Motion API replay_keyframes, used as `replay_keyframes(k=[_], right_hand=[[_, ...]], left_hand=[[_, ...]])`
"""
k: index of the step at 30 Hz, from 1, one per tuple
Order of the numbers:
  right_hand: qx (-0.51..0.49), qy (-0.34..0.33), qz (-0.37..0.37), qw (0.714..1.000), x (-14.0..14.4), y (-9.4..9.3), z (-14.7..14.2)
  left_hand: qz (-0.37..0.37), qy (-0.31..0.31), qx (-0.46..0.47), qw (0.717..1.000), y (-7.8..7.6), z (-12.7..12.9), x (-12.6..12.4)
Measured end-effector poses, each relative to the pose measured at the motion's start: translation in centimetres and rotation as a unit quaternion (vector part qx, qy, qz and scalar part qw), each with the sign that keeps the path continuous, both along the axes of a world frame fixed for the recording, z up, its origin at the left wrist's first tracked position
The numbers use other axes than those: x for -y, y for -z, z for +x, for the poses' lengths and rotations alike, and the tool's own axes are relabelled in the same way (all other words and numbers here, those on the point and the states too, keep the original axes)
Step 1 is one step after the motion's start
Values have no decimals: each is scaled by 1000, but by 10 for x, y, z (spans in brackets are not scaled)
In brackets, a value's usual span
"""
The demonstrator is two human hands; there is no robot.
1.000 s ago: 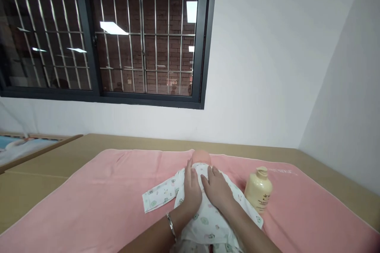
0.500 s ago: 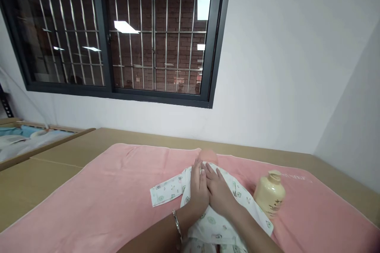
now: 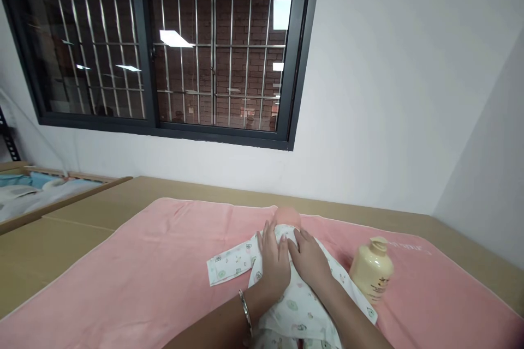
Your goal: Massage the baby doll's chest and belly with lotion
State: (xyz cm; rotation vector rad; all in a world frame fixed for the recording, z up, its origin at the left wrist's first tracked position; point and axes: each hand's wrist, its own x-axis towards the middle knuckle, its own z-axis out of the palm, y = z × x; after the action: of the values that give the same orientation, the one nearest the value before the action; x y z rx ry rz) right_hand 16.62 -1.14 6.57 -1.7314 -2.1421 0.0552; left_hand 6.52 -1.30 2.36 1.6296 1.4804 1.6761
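Note:
A baby doll lies on a pink towel point(image 3: 176, 262), dressed in a white printed top point(image 3: 303, 305); the rounded top of its head point(image 3: 286, 216) shows beyond my hands. My left hand point(image 3: 273, 259), with a silver bangle at the wrist, rests flat on the chest of the top, fingers stretched toward the head. Beside it, my right hand point(image 3: 310, 262) lies on the same cloth with its fingers extended. A small gap separates the two hands. One sleeve point(image 3: 229, 264) spreads out flat to the left. The doll's face is hidden.
A cream pump bottle point(image 3: 372, 270) stands on the towel, right of the doll. Under the towel is a brown board surface point(image 3: 82, 223). A tray-like compartment point(image 3: 61, 196) with blue and white cloths is at far left. A barred window point(image 3: 216, 54) and white wall point(image 3: 388, 92) rise behind.
My hands have moved apart from being pressed together at the middle of the chest. The left has shifted slightly left, the right slightly right, both flatter on the top.

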Motion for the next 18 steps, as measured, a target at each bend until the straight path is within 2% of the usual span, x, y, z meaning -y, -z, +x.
replay_keyframes(k=[2, 6, 9, 14, 18], right_hand=[[10, 26, 7, 1000, -1, 3, 1], [19, -32, 5, 999, -3, 3, 7], [18, 4, -17, 1000, -9, 0, 16], [17, 2, -15, 1000, -15, 3, 21], [19, -32, -27, 999, -17, 7, 24]], left_hand=[[-38, -18, -12, 999, -1, -2, -4], [-45, -10, -46, 998, -3, -7, -10], [-42, -25, -98, 994, -4, -11, -15], [-92, 13, -245, 965, -6, -16, -20], [-96, 7, -278, 956, -1, -18, -20]])
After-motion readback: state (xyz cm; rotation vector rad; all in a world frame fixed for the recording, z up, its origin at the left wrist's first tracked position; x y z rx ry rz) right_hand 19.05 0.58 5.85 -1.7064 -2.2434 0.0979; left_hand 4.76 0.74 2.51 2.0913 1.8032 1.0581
